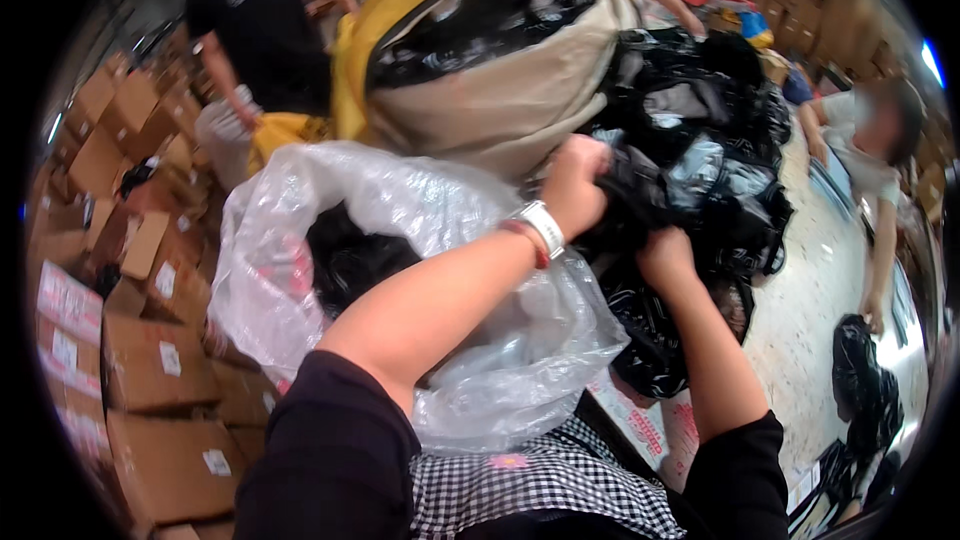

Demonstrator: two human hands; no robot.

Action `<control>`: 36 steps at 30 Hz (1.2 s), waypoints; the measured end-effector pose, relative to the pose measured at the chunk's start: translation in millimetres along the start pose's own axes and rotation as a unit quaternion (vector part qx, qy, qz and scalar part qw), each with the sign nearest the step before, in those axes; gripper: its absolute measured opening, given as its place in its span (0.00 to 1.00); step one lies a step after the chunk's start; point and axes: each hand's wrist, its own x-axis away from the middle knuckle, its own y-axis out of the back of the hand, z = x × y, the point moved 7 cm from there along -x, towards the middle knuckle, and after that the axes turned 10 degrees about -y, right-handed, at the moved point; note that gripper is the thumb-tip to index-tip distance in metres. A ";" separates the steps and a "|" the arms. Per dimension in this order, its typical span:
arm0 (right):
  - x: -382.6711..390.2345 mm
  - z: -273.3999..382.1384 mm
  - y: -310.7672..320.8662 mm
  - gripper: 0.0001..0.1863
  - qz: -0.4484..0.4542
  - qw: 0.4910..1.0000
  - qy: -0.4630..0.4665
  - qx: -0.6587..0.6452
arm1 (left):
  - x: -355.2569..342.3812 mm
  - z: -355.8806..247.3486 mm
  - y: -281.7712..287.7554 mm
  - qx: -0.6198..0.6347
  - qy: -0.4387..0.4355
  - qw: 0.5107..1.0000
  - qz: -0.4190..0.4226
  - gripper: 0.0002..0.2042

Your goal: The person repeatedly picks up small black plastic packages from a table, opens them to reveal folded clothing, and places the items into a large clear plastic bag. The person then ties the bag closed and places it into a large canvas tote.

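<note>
Both of my hands grip one black plastic bag (pixel 637 183) in front of the pile. My left hand (pixel 578 185), with a white band at the wrist, closes on its left side. On its lower right edge my right hand (pixel 667 252) is closed too. Behind it a heap of shiny black plastic bags (pixel 735 180) fills the right of the work area. Under my left forearm stands a large clear plastic sack (pixel 290 180), its mouth wide apart, with black bags (pixel 352 255) inside. Its far right rim is partly hidden by my arm.
A big yellow and beige sack (pixel 490 120) full of black bags stands at the far side. Cardboard boxes (pixel 160 360) are stacked on the left. One person (pixel 265 30) stands far left; another (pixel 875 130) at right holds a black bag (pixel 865 380) beside a pale table (pixel 800 325).
</note>
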 end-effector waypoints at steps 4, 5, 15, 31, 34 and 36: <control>-26.3 31.4 42.5 0.15 0.036 0.946 0.077 0.314 | 27.1 -79.0 -5.4 0.075 0.029 0.962 0.262 0.10; -32.2 35.0 42.0 0.15 0.000 0.954 0.122 0.276 | 29.6 -86.7 11.2 0.101 0.102 0.958 0.248 0.08; 9.3 47.3 44.4 0.30 0.262 0.941 -0.068 0.202 | 79.7 -60.9 199.7 -0.215 0.150 0.712 0.651 0.16; 34.2 75.1 67.9 0.37 0.323 0.920 0.060 -0.213 | -37.4 -179.8 84.2 0.100 -0.165 0.953 0.232 0.19; 39.3 66.3 63.2 0.28 0.296 0.938 0.075 -0.166 | 11.8 -142.6 15.9 0.059 -0.169 0.950 0.257 0.17; 45.3 47.5 67.0 0.27 0.322 0.934 -0.017 -0.155 | 39.5 -98.2 -14.5 -0.055 -0.096 0.908 0.404 0.15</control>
